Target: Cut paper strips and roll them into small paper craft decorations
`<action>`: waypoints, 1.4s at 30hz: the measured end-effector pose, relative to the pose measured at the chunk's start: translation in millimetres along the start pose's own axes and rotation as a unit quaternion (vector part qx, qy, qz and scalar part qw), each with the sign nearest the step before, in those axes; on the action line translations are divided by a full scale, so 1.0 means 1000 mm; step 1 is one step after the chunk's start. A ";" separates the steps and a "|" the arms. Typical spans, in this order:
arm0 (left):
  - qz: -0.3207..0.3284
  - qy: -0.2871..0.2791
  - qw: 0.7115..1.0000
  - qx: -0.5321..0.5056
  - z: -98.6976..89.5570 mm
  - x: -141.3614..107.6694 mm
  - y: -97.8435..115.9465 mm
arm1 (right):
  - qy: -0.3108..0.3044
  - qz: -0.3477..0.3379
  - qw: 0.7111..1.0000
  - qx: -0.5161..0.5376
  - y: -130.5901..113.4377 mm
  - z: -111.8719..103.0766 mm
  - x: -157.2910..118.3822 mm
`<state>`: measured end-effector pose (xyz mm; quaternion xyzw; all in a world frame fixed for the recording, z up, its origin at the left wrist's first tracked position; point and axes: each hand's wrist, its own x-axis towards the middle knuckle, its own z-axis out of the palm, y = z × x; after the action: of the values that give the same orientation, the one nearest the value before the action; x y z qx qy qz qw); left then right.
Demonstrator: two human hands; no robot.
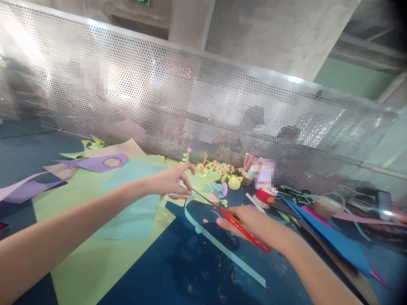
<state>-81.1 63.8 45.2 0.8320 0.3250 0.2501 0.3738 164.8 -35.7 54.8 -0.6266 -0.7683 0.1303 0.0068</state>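
Observation:
My right hand is wrapped round the red handles of a pair of scissors, whose blades point up and left toward my other hand. My left hand has its fingers bent and pressed near the blade tips, at the upper end of a light blue paper strip. The strip curves down from those fingers and runs to the lower right, over the dark blue table. Whether the blades touch the strip is too blurred to tell.
Green paper, light blue paper and a purple sheet with a hole lie at left. Paper flowers and a red-and-white cup stand near the perforated screen. Blue sheets lie at right.

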 end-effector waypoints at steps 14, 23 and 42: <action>0.004 0.012 0.999 0.045 -0.002 -0.001 0.005 | 0.015 -0.028 0.999 -0.033 0.005 0.004 0.001; 0.055 0.004 0.987 0.153 -0.007 -0.002 0.009 | -0.038 -0.029 0.997 0.068 0.009 -0.008 -0.004; 0.136 0.004 0.898 0.417 0.010 0.004 -0.028 | -0.040 0.031 0.989 0.135 0.026 0.004 0.007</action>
<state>-81.9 76.0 17.8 0.9468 0.2843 0.1434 -0.0469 188.0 -24.7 44.7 -0.6379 -0.7232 0.2586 0.0565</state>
